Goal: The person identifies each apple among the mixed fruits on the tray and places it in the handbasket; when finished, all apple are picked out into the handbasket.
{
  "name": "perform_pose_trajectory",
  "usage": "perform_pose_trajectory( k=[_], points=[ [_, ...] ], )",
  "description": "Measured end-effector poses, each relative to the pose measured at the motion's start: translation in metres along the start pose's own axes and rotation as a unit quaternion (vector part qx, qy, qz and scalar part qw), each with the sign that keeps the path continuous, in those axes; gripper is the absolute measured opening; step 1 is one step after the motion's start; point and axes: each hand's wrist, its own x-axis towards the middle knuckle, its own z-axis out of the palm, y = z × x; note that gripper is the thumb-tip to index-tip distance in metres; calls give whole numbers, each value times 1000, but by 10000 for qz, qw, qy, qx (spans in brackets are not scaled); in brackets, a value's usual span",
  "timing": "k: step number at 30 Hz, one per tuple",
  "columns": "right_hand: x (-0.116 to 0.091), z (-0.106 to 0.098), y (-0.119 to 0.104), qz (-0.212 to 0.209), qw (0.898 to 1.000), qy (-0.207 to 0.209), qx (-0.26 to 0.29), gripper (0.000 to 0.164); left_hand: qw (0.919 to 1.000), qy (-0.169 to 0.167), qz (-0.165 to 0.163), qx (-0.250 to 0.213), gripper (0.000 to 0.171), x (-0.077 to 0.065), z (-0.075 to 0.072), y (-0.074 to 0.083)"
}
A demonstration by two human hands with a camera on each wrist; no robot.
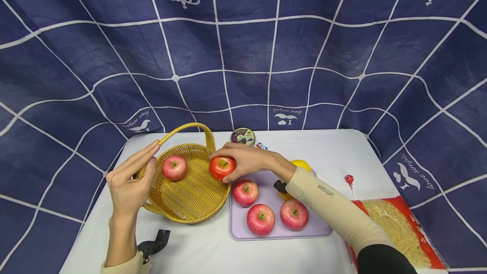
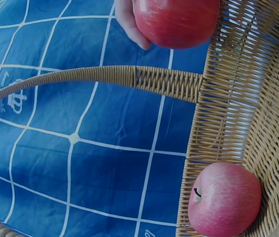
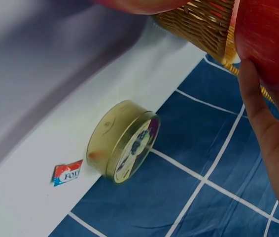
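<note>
My right hand (image 1: 243, 157) grips a red apple (image 1: 222, 168) at the right rim of a wicker basket (image 1: 190, 200). The left wrist view shows this apple (image 2: 176, 19) beside the basket wall, and the right wrist view shows my fingers against its side. With my left hand (image 1: 131, 181) I hold the arched handle (image 2: 100, 74) of the basket between thumb and fingers. One pink apple (image 1: 174, 168) lies inside the basket, towards its left side. On the lilac tray (image 1: 281, 237) to the right sit three more apples, one of them (image 1: 245, 192) close to the basket.
Partly behind my right forearm are a yellow fruit (image 1: 300, 164) and a black-ended item (image 1: 280, 186). A round tin (image 1: 243, 137) and a small packet (image 1: 261, 146) lie at the back. A lollipop (image 1: 349, 179) and a red-edged bag (image 1: 399, 227) are on the right.
</note>
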Motion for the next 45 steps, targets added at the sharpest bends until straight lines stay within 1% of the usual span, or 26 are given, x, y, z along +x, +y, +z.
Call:
perform_pose_trajectory(
  k=[12, 20, 29, 36, 45],
  points=[
    [8, 1, -4, -87, 9999, -79, 31, 74, 10000, 3, -8, 54, 22, 0, 0, 0],
    [14, 2, -5, -119, 9997, -117, 185, 74, 10000, 2, -13, 24, 22, 0, 0, 1],
    [18, 2, -7, -56, 9998, -139, 93, 72, 9999, -45, -71, 104, 22, -1, -1, -3],
    [22, 2, -8, -118, 9997, -169, 160, 73, 10000, -19, -39, -2, 22, 0, 0, 1],
    [30, 2, -8, -196, 9994, -262, 58, 74, 10000, -33, -34, 34, 22, 0, 0, 2]
  ],
)
